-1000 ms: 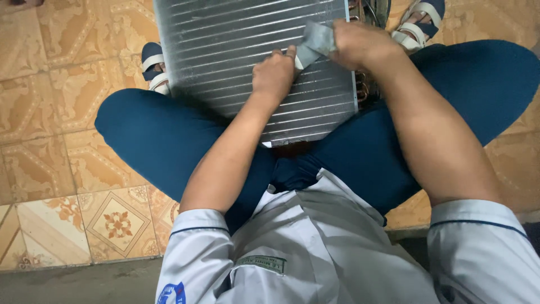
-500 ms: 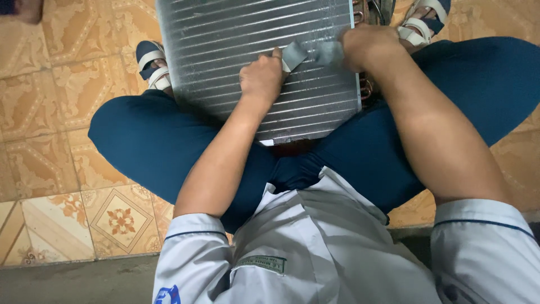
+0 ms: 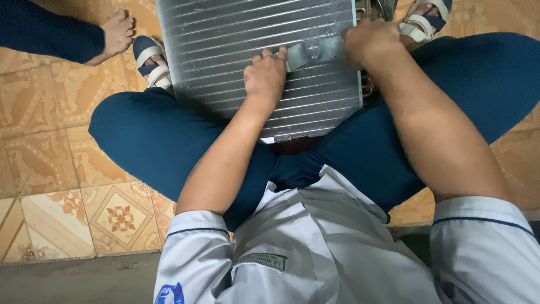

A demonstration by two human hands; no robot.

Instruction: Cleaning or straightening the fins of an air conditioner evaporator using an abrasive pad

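Observation:
A silver finned metal panel (image 3: pixel 236 45) leans between my knees, its lower edge near my lap. My left hand (image 3: pixel 265 76) presses on the panel's face with fingers curled, its fingertips at one end of a grey tape strip (image 3: pixel 312 52). My right hand (image 3: pixel 371 42) holds the other end of the strip at the panel's right edge. The tape lies stretched flat across the fins between the two hands.
I squat on a patterned orange tiled floor (image 3: pixel 50 169) in blue trousers and strapped sandals (image 3: pixel 151 62). Another person's bare foot (image 3: pixel 115 35) and blue trouser leg sit at the top left. A grey concrete strip (image 3: pixel 73 278) runs along the bottom left.
The tape strip, bunched up by my right hand a second ago, now lies pulled out flat across the fins. The view shifted, bringing another person's foot into sight.

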